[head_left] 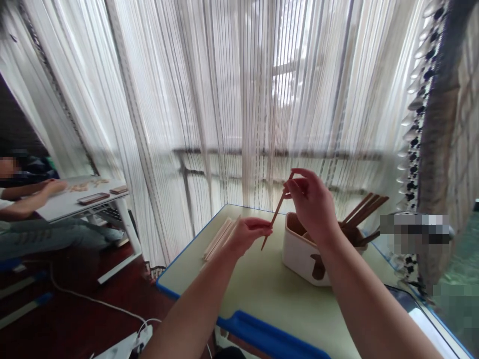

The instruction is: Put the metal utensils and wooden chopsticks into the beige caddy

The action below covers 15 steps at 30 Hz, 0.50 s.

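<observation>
Sitting at a white table far to the left, another person reaches both forearms over its top, where small pale pieces lie scattered near a dark-rimmed flat object. Below, a white cable trails across the dark red floor. Striped sheer curtains hang behind everything. Moving right, I come to a pale desk edged in blue, with a bundle of pale sticks lying just beside the left hand. That hand pinches a thin brown stick along its lower part, thumb and fingertips close together. The stick slants above the desk, its upper end gripped between the bent fingers of the right hand. Partly behind the right forearm stands a white holder with a brown mark on its side; several brown sticks lean out of it, tilted rightward.
</observation>
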Each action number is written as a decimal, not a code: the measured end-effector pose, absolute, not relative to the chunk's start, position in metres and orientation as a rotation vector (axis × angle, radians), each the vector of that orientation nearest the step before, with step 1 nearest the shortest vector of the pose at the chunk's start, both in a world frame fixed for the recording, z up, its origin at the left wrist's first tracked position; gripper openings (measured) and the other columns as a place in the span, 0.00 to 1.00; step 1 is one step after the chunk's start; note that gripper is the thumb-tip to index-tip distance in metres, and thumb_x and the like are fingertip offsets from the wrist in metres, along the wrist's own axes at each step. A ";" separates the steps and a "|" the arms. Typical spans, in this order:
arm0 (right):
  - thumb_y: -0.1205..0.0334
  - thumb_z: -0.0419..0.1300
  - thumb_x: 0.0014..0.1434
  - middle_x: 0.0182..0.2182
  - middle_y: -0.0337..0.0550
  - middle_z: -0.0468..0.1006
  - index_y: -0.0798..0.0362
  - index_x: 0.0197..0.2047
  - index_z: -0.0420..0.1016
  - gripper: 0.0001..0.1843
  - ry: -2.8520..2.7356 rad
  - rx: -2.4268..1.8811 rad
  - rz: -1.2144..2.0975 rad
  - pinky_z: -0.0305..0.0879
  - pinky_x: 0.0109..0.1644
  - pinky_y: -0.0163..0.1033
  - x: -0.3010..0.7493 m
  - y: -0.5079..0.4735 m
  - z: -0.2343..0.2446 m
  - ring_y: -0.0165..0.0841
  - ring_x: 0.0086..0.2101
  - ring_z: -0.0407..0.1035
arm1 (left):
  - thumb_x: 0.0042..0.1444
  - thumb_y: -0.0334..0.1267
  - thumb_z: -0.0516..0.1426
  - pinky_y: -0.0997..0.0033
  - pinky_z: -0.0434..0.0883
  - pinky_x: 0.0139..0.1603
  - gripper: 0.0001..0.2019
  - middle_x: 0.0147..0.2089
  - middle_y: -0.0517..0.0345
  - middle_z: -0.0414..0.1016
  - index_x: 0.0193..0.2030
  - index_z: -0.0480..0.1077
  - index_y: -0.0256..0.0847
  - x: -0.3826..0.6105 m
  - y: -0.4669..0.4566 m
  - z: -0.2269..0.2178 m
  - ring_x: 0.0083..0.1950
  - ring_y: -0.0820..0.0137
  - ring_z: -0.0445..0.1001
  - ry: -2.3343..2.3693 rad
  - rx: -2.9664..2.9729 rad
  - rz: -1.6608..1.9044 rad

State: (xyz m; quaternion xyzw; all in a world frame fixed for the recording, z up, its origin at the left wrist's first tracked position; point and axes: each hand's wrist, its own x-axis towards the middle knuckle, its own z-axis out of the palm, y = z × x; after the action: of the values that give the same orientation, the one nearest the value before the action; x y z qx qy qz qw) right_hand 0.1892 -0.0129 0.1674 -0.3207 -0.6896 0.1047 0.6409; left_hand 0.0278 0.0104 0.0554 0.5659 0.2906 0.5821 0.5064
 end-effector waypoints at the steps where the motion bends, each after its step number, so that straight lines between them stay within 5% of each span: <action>1: 0.57 0.54 0.57 0.31 0.40 0.76 0.49 0.53 0.63 0.20 -1.574 -0.713 0.222 0.70 0.33 0.40 0.194 -0.015 0.171 0.30 0.27 0.72 | 0.37 0.36 0.67 0.63 0.73 0.43 0.15 0.32 0.52 0.78 0.34 0.75 0.33 0.033 0.009 0.058 0.34 0.68 0.76 0.702 1.380 1.425; 15: 0.62 0.52 0.60 0.31 0.38 0.75 0.47 0.50 0.67 0.15 -1.379 -0.624 -0.091 0.70 0.35 0.36 0.285 -0.058 0.212 0.29 0.31 0.72 | 0.46 0.36 0.62 0.67 0.73 0.42 0.12 0.35 0.52 0.77 0.38 0.74 0.36 0.111 0.010 0.142 0.37 0.69 0.76 0.639 1.935 1.348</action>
State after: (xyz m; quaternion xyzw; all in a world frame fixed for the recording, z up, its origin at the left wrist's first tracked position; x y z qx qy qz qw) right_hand 0.2854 -0.0576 0.2124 -0.2831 -0.6255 -0.0411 0.7259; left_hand 0.1112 0.0101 0.1417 0.7442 0.2458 0.5185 0.3419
